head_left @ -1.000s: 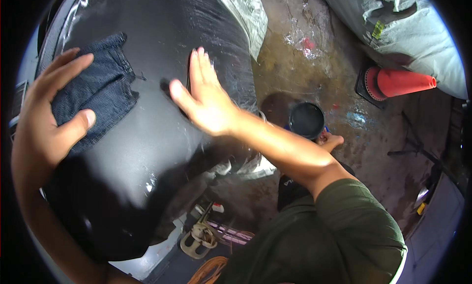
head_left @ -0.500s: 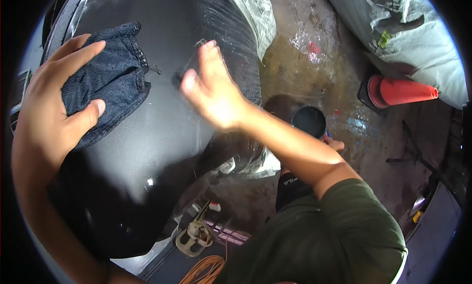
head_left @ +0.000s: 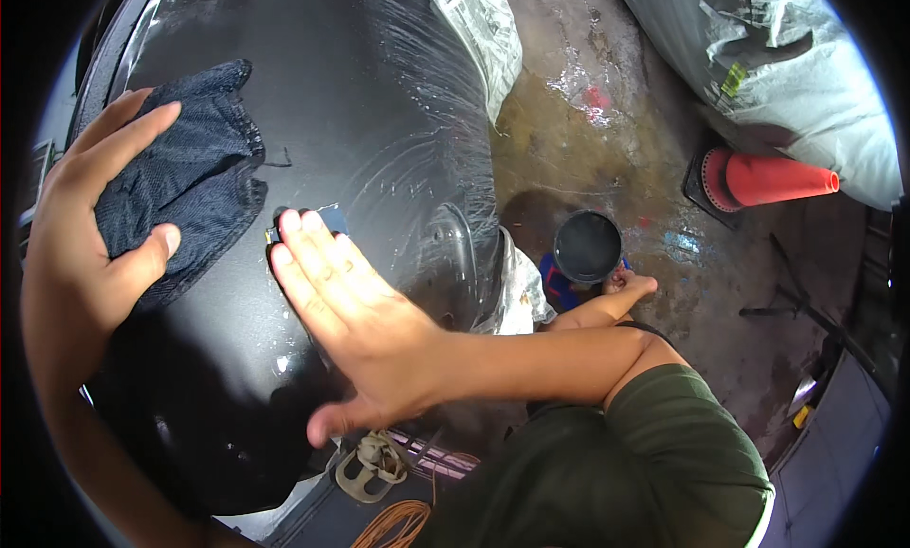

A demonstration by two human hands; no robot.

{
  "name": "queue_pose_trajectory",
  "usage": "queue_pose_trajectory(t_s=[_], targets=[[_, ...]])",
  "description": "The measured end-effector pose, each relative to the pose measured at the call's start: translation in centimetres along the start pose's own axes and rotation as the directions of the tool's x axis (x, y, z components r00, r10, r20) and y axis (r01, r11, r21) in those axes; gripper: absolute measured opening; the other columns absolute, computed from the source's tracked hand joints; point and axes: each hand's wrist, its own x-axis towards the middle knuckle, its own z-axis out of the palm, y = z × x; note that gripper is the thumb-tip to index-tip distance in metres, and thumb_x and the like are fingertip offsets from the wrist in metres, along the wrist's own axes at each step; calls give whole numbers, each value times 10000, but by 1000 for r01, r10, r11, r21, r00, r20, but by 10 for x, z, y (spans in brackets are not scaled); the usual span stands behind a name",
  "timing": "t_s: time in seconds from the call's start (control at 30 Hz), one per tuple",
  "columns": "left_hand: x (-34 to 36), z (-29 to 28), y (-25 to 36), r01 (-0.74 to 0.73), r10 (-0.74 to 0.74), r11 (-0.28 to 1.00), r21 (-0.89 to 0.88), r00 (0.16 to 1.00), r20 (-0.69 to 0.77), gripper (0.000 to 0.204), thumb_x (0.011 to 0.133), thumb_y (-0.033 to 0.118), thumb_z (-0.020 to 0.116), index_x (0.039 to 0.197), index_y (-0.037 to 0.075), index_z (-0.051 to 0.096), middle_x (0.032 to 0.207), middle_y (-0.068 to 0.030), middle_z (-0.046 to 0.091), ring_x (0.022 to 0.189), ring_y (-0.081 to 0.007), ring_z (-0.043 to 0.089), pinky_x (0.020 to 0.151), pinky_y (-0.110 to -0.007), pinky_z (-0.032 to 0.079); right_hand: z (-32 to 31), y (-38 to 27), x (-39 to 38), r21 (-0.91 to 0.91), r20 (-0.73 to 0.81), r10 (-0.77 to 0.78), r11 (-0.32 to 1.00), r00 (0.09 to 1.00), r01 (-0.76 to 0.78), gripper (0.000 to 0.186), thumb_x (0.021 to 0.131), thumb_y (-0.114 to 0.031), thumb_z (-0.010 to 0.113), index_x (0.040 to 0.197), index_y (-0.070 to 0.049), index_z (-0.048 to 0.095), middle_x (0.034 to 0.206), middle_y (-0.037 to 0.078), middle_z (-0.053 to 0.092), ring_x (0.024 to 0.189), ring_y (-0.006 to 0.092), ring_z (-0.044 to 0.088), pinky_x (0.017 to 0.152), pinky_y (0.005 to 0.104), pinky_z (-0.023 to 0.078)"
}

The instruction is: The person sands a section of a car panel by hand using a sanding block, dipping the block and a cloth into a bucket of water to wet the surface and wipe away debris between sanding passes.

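My left hand (head_left: 95, 240) grips a bunched dark denim-like cloth (head_left: 185, 173) on the left of a glossy black curved panel (head_left: 275, 45). Its thumb and fingers curve over the cloth. To its right, my right hand (head_left: 355, 325) presses a small dark flat pad or sheet (head_left: 330, 216) against the panel, long fingers together and thumb out below. The pad is mostly hidden under the fingers. Pale streaks and swirls mark the panel's right part.
Plastic sheeting (head_left: 474, 36) edges the panel. Right are a round black container (head_left: 586, 246), a skin-coloured limb beside it, hand or foot unclear, an orange cone (head_left: 777, 178), a white-covered bulk (head_left: 787, 93) and wet floor. Below lie an orange cable (head_left: 393, 524) and a beige object (head_left: 370, 467).
My right hand has moved down and to the left across the panel, closer to the cloth, with the pad now showing at its fingertips. My left hand stays on the cloth.
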Motion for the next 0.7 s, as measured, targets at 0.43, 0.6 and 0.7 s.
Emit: queue_pose_trajectory(t_s=[0.43,0.6,0.7], targets=[[-1,-21,18,43,-43,999,1,999,2,730,708,-62,677,1427,35,606,1552,-198,525,1456,-354,486,1235,-441,343,-9,82,-7,103,-342,387,921,856,-375,1087,998,-637,533,1581,185,125,1662,409,114,1584,515,51,1298,533,79],[-3,-11,6,34,-35,999,31,999,28,731,704,-40,669,1429,32,602,1548,-206,525,1449,-367,492,1233,-446,350,0,18,-9,-91,-306,163,976,938,-199,1141,966,-716,518,1583,172,156,1658,412,126,1592,497,49,1296,540,92],[-2,-15,7,28,-31,997,78,999,34,728,708,-15,661,1431,43,604,1544,-196,532,1441,-371,498,1231,-452,356,9,42,-13,-94,-238,108,987,965,-133,1156,974,-784,394,1590,162,150,1676,384,105,1595,484,33,1300,529,78]])
